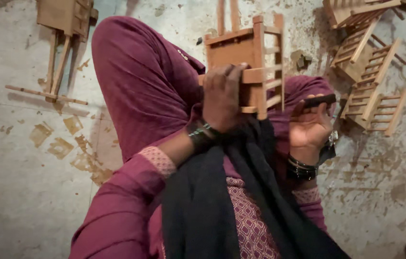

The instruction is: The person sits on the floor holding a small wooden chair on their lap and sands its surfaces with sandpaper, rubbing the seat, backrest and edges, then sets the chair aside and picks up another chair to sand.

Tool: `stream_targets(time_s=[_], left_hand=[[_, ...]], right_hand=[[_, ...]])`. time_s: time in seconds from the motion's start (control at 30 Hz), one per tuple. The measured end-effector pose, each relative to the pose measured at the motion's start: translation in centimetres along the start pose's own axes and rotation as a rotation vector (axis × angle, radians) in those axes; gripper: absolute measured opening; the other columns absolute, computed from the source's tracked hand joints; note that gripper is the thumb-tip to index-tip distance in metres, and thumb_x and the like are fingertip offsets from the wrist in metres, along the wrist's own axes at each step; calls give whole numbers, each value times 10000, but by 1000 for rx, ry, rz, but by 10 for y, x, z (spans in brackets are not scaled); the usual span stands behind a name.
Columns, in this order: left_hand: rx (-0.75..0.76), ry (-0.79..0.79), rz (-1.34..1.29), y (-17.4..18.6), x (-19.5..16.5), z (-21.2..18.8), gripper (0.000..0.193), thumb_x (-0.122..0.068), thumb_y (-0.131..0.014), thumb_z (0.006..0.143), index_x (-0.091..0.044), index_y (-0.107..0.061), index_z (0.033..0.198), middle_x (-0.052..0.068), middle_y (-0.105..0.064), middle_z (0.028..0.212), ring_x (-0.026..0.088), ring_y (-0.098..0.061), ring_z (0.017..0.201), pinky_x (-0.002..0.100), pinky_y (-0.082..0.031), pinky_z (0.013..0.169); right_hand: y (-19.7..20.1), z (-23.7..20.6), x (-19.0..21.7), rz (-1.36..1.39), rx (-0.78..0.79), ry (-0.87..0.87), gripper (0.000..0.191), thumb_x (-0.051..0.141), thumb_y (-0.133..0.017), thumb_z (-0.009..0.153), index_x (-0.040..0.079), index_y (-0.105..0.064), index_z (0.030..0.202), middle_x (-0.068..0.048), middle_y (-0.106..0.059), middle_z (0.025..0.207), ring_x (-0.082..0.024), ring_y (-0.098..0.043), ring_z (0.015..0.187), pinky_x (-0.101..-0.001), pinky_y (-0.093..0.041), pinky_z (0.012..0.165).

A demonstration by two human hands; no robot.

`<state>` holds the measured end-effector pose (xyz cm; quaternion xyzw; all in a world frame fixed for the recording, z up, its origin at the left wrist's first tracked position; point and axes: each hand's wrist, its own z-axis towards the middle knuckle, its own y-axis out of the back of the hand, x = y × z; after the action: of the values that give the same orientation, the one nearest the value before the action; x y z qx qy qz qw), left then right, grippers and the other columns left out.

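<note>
Clenched around the small wooden chair frame, my left grip steadies it over my lap; at three o'clock my right grip half curls, fingertips pinching a dark tool.

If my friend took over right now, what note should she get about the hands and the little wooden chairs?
Left hand: grip closed on the small wooden chair frame, steadying it on the lap.
Right hand: holds a thin dark tool, raised beside the frame, not touching it.
Pile of similar chair frames lies on the floor at the right; another wooden piece lies at the upper left.
Done: the held frame looks assembled. What is left on it cannot be told.
</note>
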<state>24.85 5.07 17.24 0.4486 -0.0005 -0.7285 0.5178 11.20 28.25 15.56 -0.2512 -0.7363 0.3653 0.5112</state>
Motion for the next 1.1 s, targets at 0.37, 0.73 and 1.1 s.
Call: stream_targets(time_s=[0.37,0.73,1.1], left_hand=[[215,-329,185,-31,11,-10,691,-378,-663,933,-84,-471,1528,127,-502,1425,302,-462,1343,496,-312,1189],[85,-305,-16,0,43,9,896,-482,-888,781,-186,-463,1512,109,-442,1553,334,-382,1469,533,-282,1257],[594,742,-1441,-90,148,31,966,-200,-853,807,-11,-309,1582,164,-551,1442,271,-542,1328,418,-452,1131]], right_hand=[[-83,-40,-71,-1218,424,934,67,70,-518,1118,18,-543,1085,-175,-621,1248,-279,-603,1204,-381,-483,1107],[-59,-17,-66,-1429,377,1006,56,52,-568,1068,21,-601,1101,-142,-643,1076,-339,-623,1082,-481,-471,1129],[-61,10,-59,-1248,438,825,6,27,-602,1063,31,-606,1066,-87,-642,1024,-208,-622,1016,-351,-507,983]])
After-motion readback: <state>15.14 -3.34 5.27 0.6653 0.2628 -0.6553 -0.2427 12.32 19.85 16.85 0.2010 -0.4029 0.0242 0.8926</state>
